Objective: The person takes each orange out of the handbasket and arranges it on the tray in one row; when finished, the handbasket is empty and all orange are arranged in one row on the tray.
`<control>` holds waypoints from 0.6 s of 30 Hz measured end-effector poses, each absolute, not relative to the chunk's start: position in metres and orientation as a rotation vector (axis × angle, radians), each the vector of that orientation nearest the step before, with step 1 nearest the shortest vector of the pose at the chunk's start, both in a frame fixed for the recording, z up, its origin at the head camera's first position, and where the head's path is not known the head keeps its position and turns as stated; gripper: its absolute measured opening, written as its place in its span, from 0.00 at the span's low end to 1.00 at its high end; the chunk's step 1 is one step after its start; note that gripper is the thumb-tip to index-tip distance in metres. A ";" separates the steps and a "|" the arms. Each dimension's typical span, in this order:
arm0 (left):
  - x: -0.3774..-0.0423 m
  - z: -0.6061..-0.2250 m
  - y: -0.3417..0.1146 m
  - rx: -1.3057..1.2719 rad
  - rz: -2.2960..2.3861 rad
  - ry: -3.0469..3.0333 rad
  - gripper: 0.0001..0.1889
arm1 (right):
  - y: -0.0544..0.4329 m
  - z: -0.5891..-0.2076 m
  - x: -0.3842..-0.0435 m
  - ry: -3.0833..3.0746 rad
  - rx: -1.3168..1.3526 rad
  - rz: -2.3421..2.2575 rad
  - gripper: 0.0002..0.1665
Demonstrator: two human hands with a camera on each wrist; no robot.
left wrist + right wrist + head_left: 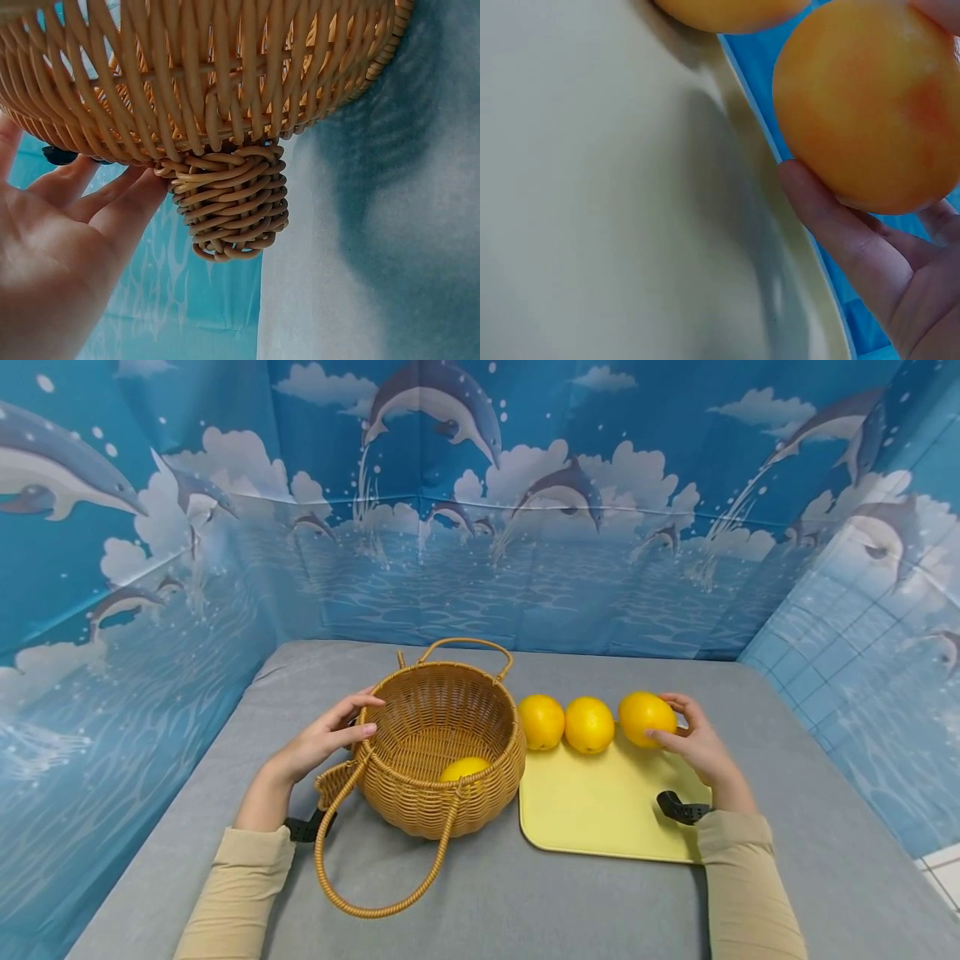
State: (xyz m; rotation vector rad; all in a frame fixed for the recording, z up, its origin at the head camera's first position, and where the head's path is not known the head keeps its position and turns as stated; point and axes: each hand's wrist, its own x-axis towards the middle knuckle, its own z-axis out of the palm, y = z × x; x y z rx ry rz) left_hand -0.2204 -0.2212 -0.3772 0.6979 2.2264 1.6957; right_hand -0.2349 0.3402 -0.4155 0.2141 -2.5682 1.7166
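Note:
My left hand (318, 742) holds the left rim of a round wicker basket (431, 810), its fingertips reaching over the edge. In the left wrist view, fingers go behind the woven wall beside a small wicker stub (232, 206). Low inside the basket lies an orange (465, 767), partly covered by the front rim. My right hand (701, 745) grips another orange (643, 720) between thumb and fingers, over the far right part of a yellow tray (600, 818). Two more oranges, one (588, 725) beside the other (542, 722), sit along the tray's far edge near the basket.
One basket handle (375, 912) hangs down toward the front on the grey cloth (510, 910); the other handle (468, 641) stands up at the back. A blue dolphin-print curtain (465, 585) encloses the table's back and sides.

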 end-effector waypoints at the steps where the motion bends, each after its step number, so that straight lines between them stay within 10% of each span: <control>1: -0.220 -0.377 -0.221 0.698 1.696 2.227 0.25 | 0.340 -0.417 -0.235 -2.581 0.202 1.704 0.38; 18: -0.220 -0.376 -0.221 0.691 1.696 2.229 0.25 | 0.339 -0.425 -0.239 -2.740 0.126 1.591 0.44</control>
